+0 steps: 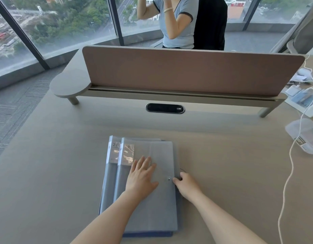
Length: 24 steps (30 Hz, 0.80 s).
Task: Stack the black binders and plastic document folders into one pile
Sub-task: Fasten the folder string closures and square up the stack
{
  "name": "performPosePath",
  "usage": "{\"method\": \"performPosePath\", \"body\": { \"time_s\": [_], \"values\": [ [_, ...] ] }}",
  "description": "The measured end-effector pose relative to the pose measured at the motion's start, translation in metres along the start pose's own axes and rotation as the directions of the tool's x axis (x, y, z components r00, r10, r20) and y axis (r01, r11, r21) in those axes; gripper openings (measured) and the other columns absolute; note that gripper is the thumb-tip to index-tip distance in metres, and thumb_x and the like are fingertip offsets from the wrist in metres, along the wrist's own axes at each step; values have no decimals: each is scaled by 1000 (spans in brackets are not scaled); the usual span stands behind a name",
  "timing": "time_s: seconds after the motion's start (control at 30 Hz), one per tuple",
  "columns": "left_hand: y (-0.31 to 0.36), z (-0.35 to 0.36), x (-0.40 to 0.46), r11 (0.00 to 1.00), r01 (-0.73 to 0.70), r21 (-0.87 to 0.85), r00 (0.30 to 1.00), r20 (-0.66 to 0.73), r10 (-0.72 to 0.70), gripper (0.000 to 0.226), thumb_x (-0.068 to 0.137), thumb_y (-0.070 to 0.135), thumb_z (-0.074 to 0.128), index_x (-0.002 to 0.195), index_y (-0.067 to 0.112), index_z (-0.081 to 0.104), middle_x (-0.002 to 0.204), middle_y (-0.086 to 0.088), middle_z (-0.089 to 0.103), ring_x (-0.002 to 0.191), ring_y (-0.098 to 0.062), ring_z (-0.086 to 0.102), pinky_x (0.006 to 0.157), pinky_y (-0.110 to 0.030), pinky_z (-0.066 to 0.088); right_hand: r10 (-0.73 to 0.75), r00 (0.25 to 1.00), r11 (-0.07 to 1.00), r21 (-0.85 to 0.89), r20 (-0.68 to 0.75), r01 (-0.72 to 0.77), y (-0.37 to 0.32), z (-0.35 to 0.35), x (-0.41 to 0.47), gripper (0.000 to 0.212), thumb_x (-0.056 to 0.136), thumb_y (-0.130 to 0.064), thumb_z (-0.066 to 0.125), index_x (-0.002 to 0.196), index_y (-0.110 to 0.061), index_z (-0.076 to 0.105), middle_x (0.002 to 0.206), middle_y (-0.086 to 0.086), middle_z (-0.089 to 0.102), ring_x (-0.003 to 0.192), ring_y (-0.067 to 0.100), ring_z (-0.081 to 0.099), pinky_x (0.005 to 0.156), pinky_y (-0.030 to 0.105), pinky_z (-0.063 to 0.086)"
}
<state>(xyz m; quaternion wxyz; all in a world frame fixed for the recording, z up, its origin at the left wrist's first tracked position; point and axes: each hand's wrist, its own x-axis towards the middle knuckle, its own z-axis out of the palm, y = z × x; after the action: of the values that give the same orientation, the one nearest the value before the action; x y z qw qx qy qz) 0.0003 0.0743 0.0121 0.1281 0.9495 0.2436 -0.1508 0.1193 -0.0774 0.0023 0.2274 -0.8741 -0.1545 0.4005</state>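
Note:
A pile of translucent grey plastic document folders (pixel 157 205) lies on the desk in front of me, slightly fanned to the left so two label strips (pixel 124 152) show. A dark blue edge (pixel 146 234) peeks out at the bottom of the pile. My left hand (pixel 140 175) rests flat, fingers spread, on the top folder. My right hand (pixel 186 184) pinches the top folder's right edge beside its round button clasp (pixel 169 179). No black binder is plainly visible.
A low partition screen (pixel 187 71) stands across the beige desk (pixel 64 164), with a black cable port (pixel 165 108) before it. A white cable (pixel 291 164), clear plastic pouches (pixel 305 136) and papers lie at the right. A person sits beyond the screen.

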Motion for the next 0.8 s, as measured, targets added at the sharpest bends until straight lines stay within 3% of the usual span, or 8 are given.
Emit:
{"method": "performPosePath", "body": {
  "time_s": [0.2,0.33,0.4,0.5,0.53,0.67,0.73,0.8],
  "values": [
    [5,12,2,1000,14,2,999,45,-14,89,80,65,55,155,37,18,167,0,-4,153,-24,-9,123,-43,-6,6,1000,992,-124,-1,-6,1,-4,0,37,91,-42,53,65,-21,38,66,-3,46,72,24,50,50,29,28],
    [5,16,2,1000,19,2,998,52,-19,90,78,66,57,154,40,17,167,0,-7,153,-24,-11,123,-45,-5,105,988,926,-373,117,-55,-5,-15,-2,22,88,-31,50,85,-12,62,86,11,65,87,31,65,63,29,42],
    [6,17,2,1000,21,5,998,57,-21,90,78,66,57,154,40,17,167,0,-7,153,-24,-11,123,-45,-5,218,956,887,-448,197,-110,-7,-23,0,22,80,-20,52,85,-9,70,84,15,70,84,30,70,67,27,50],
    [6,17,2,1000,25,-3,998,56,-25,89,78,66,57,154,40,17,167,0,-7,153,-24,-11,123,-45,-6,272,934,897,-411,230,-160,-10,-30,9,15,72,-18,56,64,-14,69,64,6,64,59,26,62,53,24,43],
    [6,17,2,1000,24,-4,998,55,-24,89,78,66,57,154,41,17,167,0,-7,153,-24,-11,123,-45,-6,264,945,917,-355,196,-183,-10,-32,13,13,72,-18,57,68,-15,68,62,5,59,55,25,56,49,23,37],
    [8,17,3,1000,24,-19,998,52,-23,89,78,67,56,154,41,17,167,0,-8,153,-24,-12,122,-44,-8,189,981,953,-250,42,-172,-18,-32,27,29,85,-17,48,102,-6,68,96,16,68,78,31,57,60,25,37],
    [8,18,2,1000,19,-24,999,50,-18,89,79,66,57,154,41,17,167,0,-7,153,-24,-11,123,-45,-8,153,988,957,-249,0,-149,-25,-23,30,29,90,-18,46,104,-4,68,110,17,70,93,34,64,69,25,40],
    [8,18,2,1000,16,-22,999,51,-15,89,79,66,58,154,41,16,167,0,-6,153,-24,-11,123,-45,-8,107,994,965,-238,-27,-110,-33,-13,29,26,91,-17,46,98,-7,69,107,16,72,98,34,68,69,27,43]
  ]
}}
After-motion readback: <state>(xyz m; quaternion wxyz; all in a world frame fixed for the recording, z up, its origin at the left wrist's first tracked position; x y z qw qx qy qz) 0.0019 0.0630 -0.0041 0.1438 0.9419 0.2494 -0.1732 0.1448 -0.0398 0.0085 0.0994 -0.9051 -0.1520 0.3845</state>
